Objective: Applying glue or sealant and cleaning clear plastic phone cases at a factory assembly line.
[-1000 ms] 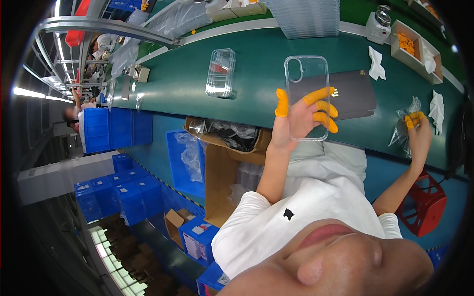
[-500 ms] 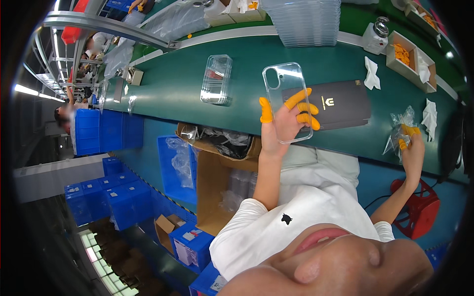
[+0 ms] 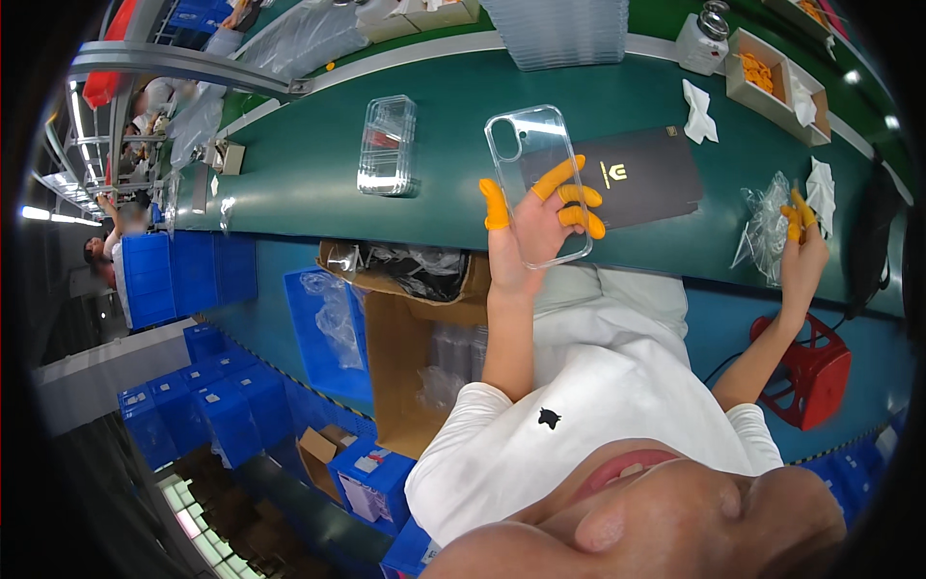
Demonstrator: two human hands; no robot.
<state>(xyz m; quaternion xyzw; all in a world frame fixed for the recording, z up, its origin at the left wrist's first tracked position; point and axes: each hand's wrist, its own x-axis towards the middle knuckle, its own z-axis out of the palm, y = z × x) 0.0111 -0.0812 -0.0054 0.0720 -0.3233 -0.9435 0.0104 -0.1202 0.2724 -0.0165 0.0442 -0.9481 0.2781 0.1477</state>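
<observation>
Right hand (image 3: pixel 803 259) just slid beside the plastic film (image 3: pixel 764 230), right of the dark box (image 3: pixel 656 183) — can't tell its grip — so left hand (image 3: pixel 511 249) holds the phone case (image 3: pixel 540 143) solo.

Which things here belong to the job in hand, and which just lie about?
Likely part of the job:
clear case, held by the left hand
plastic wrap, by the right hand

Apparently just about, untouched:
bottle
red stool

Left hand (image 3: pixel 526 232) holding clear phone case (image 3: pixel 532 157), right hand (image 3: pixel 803 253) beside crumpled plastic (image 3: pixel 767 230)
</observation>
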